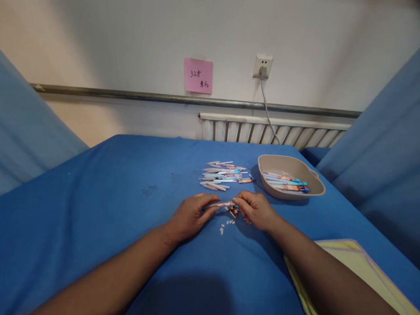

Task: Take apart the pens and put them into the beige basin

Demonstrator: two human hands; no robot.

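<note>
A slim pen point(225, 204) with a pinkish patterned barrel lies level between my two hands. The thumb and fingers of my left hand point(193, 215) pinch its left end. At its right end, my right hand point(254, 209) grips it between thumb and forefinger. Just below the pen are several small white pieces point(222, 228) and a little cluster of brown parts point(233, 212) on the blue cloth. Beyond my hands lies a loose pile of pen parts point(221, 174), with grey, white, blue and patterned pieces side by side.
A beige basin point(292, 164) holding several pens point(285, 181) stands at the right. A yellow cloth point(357, 267) lies near my right forearm. Blue cloth point(108, 205) covers the surface. Behind it are a radiator point(243, 129), a metal rail point(131, 94) and a socket with a cable point(263, 65).
</note>
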